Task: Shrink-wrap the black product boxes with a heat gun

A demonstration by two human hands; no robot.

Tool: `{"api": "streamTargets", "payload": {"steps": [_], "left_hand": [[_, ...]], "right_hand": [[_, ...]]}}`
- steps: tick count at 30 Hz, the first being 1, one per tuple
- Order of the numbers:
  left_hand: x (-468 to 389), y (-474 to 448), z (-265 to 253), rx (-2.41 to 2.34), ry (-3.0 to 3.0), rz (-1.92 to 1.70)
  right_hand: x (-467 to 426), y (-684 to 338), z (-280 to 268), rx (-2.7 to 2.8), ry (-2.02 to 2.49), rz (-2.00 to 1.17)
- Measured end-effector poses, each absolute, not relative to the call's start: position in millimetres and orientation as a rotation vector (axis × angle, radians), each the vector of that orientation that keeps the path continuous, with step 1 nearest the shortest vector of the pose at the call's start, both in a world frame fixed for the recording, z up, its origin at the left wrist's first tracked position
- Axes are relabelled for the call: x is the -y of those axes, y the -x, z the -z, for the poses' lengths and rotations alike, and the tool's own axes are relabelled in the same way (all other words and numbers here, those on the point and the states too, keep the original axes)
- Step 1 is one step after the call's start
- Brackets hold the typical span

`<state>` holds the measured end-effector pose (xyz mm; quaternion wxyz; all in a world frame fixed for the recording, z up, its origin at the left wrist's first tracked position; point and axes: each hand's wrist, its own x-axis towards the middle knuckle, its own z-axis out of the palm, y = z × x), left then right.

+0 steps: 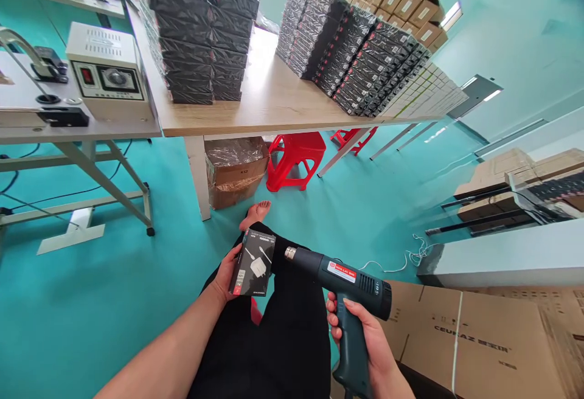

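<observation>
holding small black charger box (253,265) above lap (274,350) with left hand (225,272) curled round its left edge; gripping heat gun (322,269) with right hand (371,338) wrapped round handle (352,353). best to sweep nozzle (290,253) evenly, clear of left hand.

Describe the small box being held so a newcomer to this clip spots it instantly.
Below the wooden-topped table, find the person's black trousers. Over them, the left hand holds a small dark box, just left of the heat gun. Unlike the dark packages stacked on the table, it is held singly, its face showing a white plug.
</observation>
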<state>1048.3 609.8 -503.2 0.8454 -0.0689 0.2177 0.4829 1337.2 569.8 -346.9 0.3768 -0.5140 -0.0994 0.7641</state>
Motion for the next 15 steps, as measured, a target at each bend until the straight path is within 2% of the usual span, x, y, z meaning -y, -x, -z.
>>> {"api": "streamTargets", "payload": {"steps": [15], "left_hand": [[-608.2, -1053.1, 507.1, -0.504, 0.080, -0.939]], "right_hand": [[-581.5, -1328.7, 351.4, 0.298, 1.282, -1.976]]}}
